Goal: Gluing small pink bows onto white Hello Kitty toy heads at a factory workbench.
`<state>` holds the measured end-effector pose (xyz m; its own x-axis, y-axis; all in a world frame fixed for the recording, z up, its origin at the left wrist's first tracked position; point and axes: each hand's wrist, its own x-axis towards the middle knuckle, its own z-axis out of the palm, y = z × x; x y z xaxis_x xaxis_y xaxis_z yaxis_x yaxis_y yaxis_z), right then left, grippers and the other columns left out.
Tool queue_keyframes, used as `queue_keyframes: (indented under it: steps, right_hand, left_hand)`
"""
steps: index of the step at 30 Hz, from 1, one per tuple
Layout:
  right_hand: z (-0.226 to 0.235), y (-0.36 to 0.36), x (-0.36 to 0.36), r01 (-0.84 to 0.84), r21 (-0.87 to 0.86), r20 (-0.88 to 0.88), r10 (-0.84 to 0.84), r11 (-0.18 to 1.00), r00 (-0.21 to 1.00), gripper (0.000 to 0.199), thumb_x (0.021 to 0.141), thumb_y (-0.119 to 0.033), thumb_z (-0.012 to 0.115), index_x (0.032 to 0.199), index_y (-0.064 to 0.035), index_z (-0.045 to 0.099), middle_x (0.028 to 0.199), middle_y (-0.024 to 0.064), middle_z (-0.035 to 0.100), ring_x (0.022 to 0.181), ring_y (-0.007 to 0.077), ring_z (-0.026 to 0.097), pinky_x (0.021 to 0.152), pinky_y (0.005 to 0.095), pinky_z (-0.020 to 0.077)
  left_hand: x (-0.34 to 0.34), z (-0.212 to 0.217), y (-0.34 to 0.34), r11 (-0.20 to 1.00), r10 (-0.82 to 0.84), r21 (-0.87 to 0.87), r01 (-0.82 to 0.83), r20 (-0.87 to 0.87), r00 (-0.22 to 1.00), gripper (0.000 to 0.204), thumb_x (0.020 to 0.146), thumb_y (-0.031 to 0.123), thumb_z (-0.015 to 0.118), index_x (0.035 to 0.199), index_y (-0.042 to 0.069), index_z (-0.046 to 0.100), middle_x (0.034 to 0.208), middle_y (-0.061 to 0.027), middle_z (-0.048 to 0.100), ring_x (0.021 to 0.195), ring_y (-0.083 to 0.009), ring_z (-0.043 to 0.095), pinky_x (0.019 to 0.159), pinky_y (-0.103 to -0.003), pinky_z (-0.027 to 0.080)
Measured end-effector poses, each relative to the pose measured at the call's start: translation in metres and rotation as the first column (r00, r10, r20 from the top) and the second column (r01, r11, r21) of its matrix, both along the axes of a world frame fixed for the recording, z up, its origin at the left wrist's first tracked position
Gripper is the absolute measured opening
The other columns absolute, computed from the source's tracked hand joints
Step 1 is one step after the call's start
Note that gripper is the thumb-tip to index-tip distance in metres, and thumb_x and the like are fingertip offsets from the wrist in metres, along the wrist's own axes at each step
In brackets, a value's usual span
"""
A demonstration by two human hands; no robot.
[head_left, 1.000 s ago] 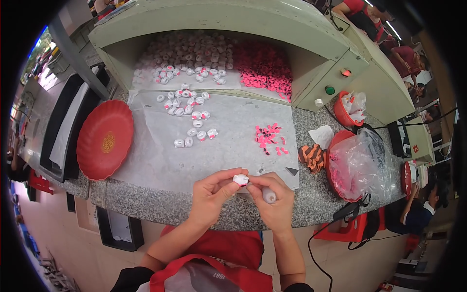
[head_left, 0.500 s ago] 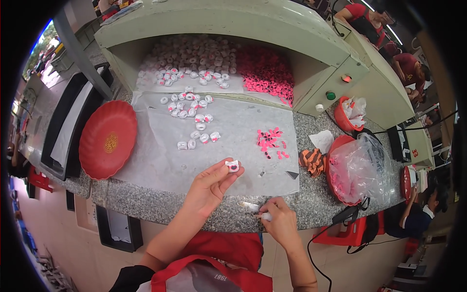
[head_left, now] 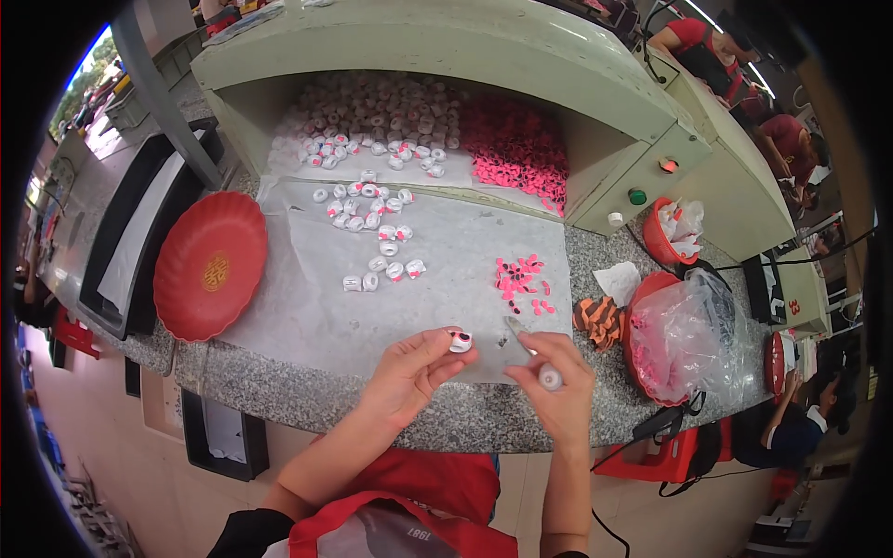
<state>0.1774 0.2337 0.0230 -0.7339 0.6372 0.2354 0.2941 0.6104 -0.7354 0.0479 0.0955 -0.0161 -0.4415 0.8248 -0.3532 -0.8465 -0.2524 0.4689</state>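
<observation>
Since the earlier frame, my right hand [head_left: 561, 381] has come up from the bare counter in front of the paper sheet [head_left: 312, 325] to over the sheet's near right corner, and the tool in it now points up and away from me. My left hand [head_left: 409, 372] has shifted only a little, and the white piece [head_left: 459, 345] in it is turned so its dark spot faces more upward.

Going left to right: the red dish [head_left: 205, 312] sits just left of the sheet. Loose white pieces [head_left: 388, 249] lie on the sheet's middle and far part. Over the sheet's near edge, my left thumb and fingertips pinch the one white piece, the other fingers loosely curled. Farther right on the sheet lie small pink bits [head_left: 517, 271], a few showing dark. Nearer me, my right fingers close around the handle of the small tool [head_left: 550, 377]; I cannot tell whether its tip touches the sheet. Right of the sheet is a crumpled orange-and-black cloth [head_left: 600, 321].

I judge that I am between touches on this piece, tool held apart from it; the next move calls for a steady left pinch and a light, well-aimed tip.
</observation>
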Motion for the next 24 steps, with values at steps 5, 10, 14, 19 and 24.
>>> queue_keyframes:
  steps: [5,10,14,19,24]
  right_hand:
    - [-0.006,-0.028,-0.036,-0.301,-0.227,-0.404,0.191,0.926,0.894,0.027,0.063,0.006,0.07,0.089,-0.0013,0.062,0.087,0.0085,0.058,0.066,0.0103,0.054,0.057,0.0214,0.044]
    - [-0.015,-0.032,-0.035,-0.373,-0.488,-0.489,0.106,0.789,0.866,0.026,0.065,0.007,0.068,0.089,0.0014,0.059,0.087,0.0112,0.058,0.071,0.0146,0.056,0.062,0.0239,0.0457]
    - [-0.024,-0.034,-0.04,-0.413,-0.678,-0.533,-0.02,0.608,0.846,0.018,0.069,0.006,0.067,0.085,0.002,0.058,0.085,0.0096,0.059,0.076,0.0131,0.057,0.066,0.0239,0.0475]
    - [-0.015,-0.038,-0.043,-0.355,-0.75,-0.458,-0.05,0.558,0.888,0.014,0.071,0.007,0.065,0.081,0.0022,0.056,0.086,0.0112,0.059,0.077,0.0141,0.057,0.066,0.0231,0.0479]
    - [-0.024,-0.044,-0.052,-0.358,-0.791,-0.459,-0.093,0.497,0.884,0.013,0.074,0.004,0.063,0.085,0.0036,0.055,0.085,0.0108,0.06,0.074,0.0135,0.058,0.065,0.0242,0.0495]
  left_hand:
    - [0.008,0.021,-0.003,0.997,0.051,-0.046,-0.067,-0.28,0.959,0.022,0.083,0.008,0.056,0.103,-0.003,0.055,0.09,-0.0085,0.061,0.087,-0.0159,0.06,0.071,-0.023,0.05]
    - [-0.002,0.022,-0.013,0.995,0.098,0.077,-0.064,-0.605,0.79,0.024,0.081,-0.002,0.055,0.104,-0.005,0.052,0.085,-0.0095,0.059,0.077,-0.0167,0.06,0.067,-0.024,0.051]
    - [-0.008,0.014,-0.016,1.0,0.019,0.016,-0.011,-0.682,0.731,0.023,0.08,-0.005,0.054,0.103,-0.005,0.052,0.087,-0.012,0.061,0.076,-0.0166,0.061,0.066,-0.025,0.051]
    - [-0.011,0.026,-0.016,1.0,-0.003,-0.01,-0.004,-0.669,0.743,0.019,0.08,-0.004,0.054,0.1,-0.005,0.054,0.085,-0.0131,0.062,0.076,-0.0157,0.063,0.066,-0.025,0.051]
    - [-0.016,0.021,-0.02,0.998,0.011,-0.036,-0.041,-0.61,0.792,0.018,0.081,-0.003,0.055,0.099,-0.005,0.054,0.086,-0.0135,0.062,0.075,-0.0166,0.063,0.064,-0.024,0.051]
